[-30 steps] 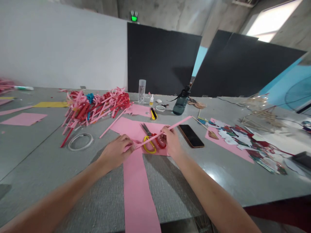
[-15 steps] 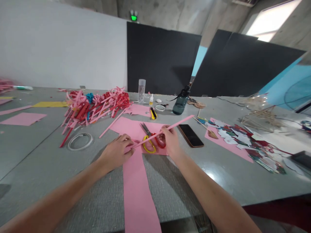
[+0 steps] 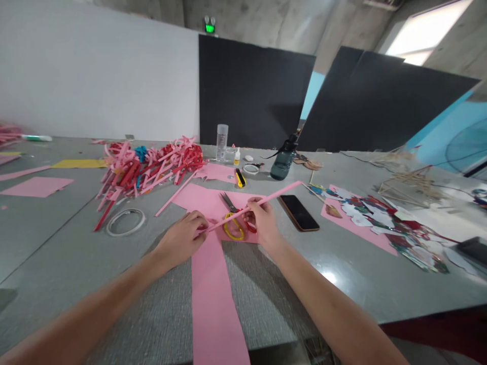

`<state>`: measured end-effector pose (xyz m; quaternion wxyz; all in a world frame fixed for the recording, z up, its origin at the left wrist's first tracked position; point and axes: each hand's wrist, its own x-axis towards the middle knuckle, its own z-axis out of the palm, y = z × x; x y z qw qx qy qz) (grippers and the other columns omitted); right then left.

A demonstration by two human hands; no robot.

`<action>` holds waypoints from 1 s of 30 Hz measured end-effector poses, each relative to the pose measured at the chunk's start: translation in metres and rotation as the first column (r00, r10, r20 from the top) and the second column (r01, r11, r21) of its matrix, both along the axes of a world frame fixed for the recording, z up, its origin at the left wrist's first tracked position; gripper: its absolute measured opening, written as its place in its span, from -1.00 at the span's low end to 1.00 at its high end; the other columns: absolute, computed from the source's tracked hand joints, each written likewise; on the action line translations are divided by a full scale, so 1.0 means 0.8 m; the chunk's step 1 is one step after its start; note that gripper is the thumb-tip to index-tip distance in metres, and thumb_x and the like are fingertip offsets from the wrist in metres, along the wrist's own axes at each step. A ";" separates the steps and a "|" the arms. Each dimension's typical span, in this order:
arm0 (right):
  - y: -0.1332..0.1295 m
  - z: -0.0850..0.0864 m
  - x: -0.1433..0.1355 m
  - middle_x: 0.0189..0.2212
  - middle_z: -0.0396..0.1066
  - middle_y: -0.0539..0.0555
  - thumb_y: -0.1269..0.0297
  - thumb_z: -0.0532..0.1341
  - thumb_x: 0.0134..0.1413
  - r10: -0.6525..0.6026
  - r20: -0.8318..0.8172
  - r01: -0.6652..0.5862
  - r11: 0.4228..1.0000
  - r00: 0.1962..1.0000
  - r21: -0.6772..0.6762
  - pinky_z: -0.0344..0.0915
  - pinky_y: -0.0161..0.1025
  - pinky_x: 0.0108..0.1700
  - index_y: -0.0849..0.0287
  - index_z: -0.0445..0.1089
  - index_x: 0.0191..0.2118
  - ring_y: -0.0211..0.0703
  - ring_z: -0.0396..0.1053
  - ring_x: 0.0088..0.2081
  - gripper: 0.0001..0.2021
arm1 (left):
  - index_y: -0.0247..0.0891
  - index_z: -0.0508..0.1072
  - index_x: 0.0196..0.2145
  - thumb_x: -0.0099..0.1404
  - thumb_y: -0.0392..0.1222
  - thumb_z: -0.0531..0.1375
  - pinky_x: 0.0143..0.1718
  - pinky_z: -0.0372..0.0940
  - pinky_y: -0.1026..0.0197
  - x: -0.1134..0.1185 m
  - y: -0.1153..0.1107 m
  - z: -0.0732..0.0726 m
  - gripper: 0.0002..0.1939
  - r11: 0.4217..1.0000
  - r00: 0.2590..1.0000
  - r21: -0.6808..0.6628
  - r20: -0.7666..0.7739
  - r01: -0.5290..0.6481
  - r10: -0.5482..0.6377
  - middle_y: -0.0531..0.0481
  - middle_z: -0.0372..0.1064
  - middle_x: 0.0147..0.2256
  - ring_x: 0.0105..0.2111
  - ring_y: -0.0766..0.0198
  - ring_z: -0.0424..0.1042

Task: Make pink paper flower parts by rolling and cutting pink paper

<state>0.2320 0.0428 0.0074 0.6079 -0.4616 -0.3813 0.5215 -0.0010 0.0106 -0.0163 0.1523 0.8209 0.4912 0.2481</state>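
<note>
A narrow pink strip (image 3: 279,191) slants up to the right between my two hands. My left hand (image 3: 186,232) pinches its lower left end. My right hand (image 3: 262,218) grips it further along, fingers closed, with the far end sticking out past the fingers. Beneath the strip, scissors (image 3: 228,203) with yellow and red handles lie on pink paper (image 3: 201,196), partly hidden by the strip and my right fingers. A wide pink paper band (image 3: 213,299) runs down over the table's near edge.
A phone (image 3: 299,213) lies right of my right hand, a tape roll (image 3: 125,222) left of my left. Behind are a strip pile (image 3: 152,165), a yellow cutter (image 3: 240,177), a glue bottle (image 3: 237,156) and a dark bottle (image 3: 282,161). Paper cutouts (image 3: 365,213) cover the right.
My right hand has slid slightly left along the strip, towards my left hand. The wide pink band has shifted a little to the left.
</note>
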 end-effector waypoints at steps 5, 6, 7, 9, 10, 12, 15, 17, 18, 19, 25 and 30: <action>-0.001 -0.002 -0.001 -0.60 0.37 -0.09 0.24 0.31 -0.10 -0.008 0.000 0.008 0.999 1.000 -0.040 0.27 -0.40 -0.55 0.12 0.31 -0.40 -0.32 0.33 -0.60 -0.83 | -0.19 0.42 -0.24 0.27 -0.34 0.15 -0.07 0.34 0.13 0.000 0.005 -0.006 -0.88 1.000 0.995 -0.021 0.096 0.009 -0.007 -0.04 0.45 -0.12 -0.11 0.18 0.44; -0.001 -0.003 -0.001 -0.60 0.38 -0.09 0.24 0.32 -0.10 -0.005 -0.006 0.005 0.999 1.000 -0.045 0.28 -0.40 -0.55 0.12 0.32 -0.40 -0.32 0.34 -0.60 -0.83 | -0.19 0.43 -0.24 0.28 -0.33 0.14 -0.08 0.34 0.13 0.000 0.005 -0.006 -0.88 1.000 0.994 -0.029 0.110 0.007 -0.003 -0.04 0.46 -0.12 -0.12 0.18 0.45; -0.001 -0.003 0.000 -0.59 0.38 -0.08 0.23 0.32 -0.10 -0.002 -0.011 0.002 0.999 1.000 -0.052 0.30 -0.39 -0.54 0.12 0.32 -0.40 -0.31 0.35 -0.59 -0.83 | -0.19 0.43 -0.23 0.29 -0.32 0.14 -0.09 0.34 0.13 0.000 0.004 -0.005 -0.87 0.999 0.993 -0.038 0.122 0.006 -0.001 -0.04 0.48 -0.13 -0.12 0.18 0.45; 0.000 -0.005 0.000 -0.59 0.39 -0.07 0.23 0.32 -0.10 0.010 -0.018 -0.011 0.998 1.000 -0.065 0.32 -0.37 -0.52 0.12 0.31 -0.40 -0.29 0.37 -0.58 -0.83 | -0.18 0.46 -0.20 0.30 -0.30 0.13 -0.10 0.34 0.14 0.000 0.004 -0.004 -0.86 0.998 0.990 -0.059 0.139 0.002 0.006 -0.05 0.50 -0.13 -0.14 0.18 0.47; 0.001 -0.006 0.000 -0.58 0.39 -0.07 0.23 0.32 -0.10 0.016 -0.021 -0.018 0.997 1.000 -0.072 0.32 -0.37 -0.52 0.12 0.31 -0.41 -0.28 0.37 -0.57 -0.82 | -0.18 0.46 -0.20 0.30 -0.29 0.14 -0.11 0.34 0.14 0.000 0.004 -0.004 -0.86 0.998 0.990 -0.068 0.143 -0.002 0.012 -0.05 0.51 -0.14 -0.15 0.18 0.48; 0.002 -0.007 0.001 -0.58 0.39 -0.07 0.22 0.32 -0.10 0.025 -0.033 -0.028 0.996 0.999 -0.080 0.31 -0.37 -0.52 0.12 0.31 -0.42 -0.29 0.37 -0.57 -0.82 | -0.19 0.47 -0.21 0.30 -0.27 0.14 -0.14 0.34 0.15 -0.001 0.005 -0.003 -0.87 0.997 0.989 -0.081 0.147 -0.011 0.023 -0.05 0.51 -0.15 -0.17 0.18 0.48; 0.003 -0.007 0.001 -0.59 0.38 -0.08 0.24 0.33 -0.12 0.033 -0.070 -0.039 0.996 0.997 -0.083 0.29 -0.38 -0.52 0.13 0.32 -0.44 -0.31 0.35 -0.57 -0.82 | -0.20 0.46 -0.22 0.31 -0.26 0.14 -0.18 0.33 0.17 -0.002 0.006 -0.003 -0.88 0.996 0.987 -0.086 0.156 -0.020 0.034 -0.04 0.51 -0.19 -0.20 0.19 0.48; 0.003 -0.006 0.002 -0.58 0.39 -0.08 0.25 0.33 -0.14 0.036 -0.096 -0.043 0.996 0.995 -0.078 0.30 -0.38 -0.51 0.14 0.33 -0.45 -0.31 0.36 -0.56 -0.83 | -0.20 0.45 -0.24 0.31 -0.25 0.14 -0.19 0.32 0.18 -0.003 0.006 -0.002 -0.90 0.996 0.986 -0.082 0.163 -0.026 0.039 -0.03 0.51 -0.21 -0.22 0.20 0.47; 0.003 -0.005 0.002 -0.57 0.39 -0.07 0.26 0.33 -0.15 0.038 -0.108 -0.046 0.996 0.993 -0.073 0.30 -0.39 -0.50 0.14 0.34 -0.44 -0.31 0.36 -0.55 -0.84 | -0.20 0.45 -0.24 0.31 -0.25 0.14 -0.20 0.32 0.19 -0.003 0.005 -0.001 -0.90 0.996 0.985 -0.077 0.168 -0.035 0.048 -0.03 0.50 -0.22 -0.22 0.20 0.47; 0.002 -0.004 0.003 -0.56 0.40 -0.07 0.27 0.34 -0.15 0.041 -0.118 -0.049 0.997 0.992 -0.067 0.30 -0.39 -0.49 0.14 0.35 -0.43 -0.30 0.37 -0.54 -0.84 | -0.20 0.45 -0.24 0.31 -0.25 0.14 -0.20 0.31 0.19 -0.002 0.005 0.000 -0.90 0.996 0.983 -0.072 0.172 -0.047 0.059 -0.02 0.50 -0.22 -0.23 0.21 0.46; -0.002 0.003 0.002 -0.56 0.39 -0.06 0.26 0.35 -0.16 0.068 -0.160 -0.079 0.995 0.985 -0.065 0.33 -0.36 -0.44 0.13 0.35 -0.43 -0.25 0.40 -0.48 -0.83 | -0.19 0.44 -0.15 0.28 -0.23 0.14 -0.19 0.34 0.20 -0.002 0.004 0.001 -0.82 0.995 0.968 -0.028 0.231 -0.097 0.101 -0.01 0.50 -0.20 -0.23 0.23 0.46; -0.004 0.002 0.001 -0.57 0.40 -0.04 0.25 0.31 -0.11 0.088 -0.142 -0.098 0.993 0.986 -0.063 0.32 -0.35 -0.42 0.13 0.34 -0.46 -0.25 0.38 -0.50 -0.86 | -0.17 0.47 -0.17 0.25 -0.29 0.12 -0.23 0.37 0.24 -0.003 0.005 -0.003 -0.78 0.997 0.936 -0.053 0.344 -0.059 0.074 0.02 0.49 -0.21 -0.26 0.28 0.44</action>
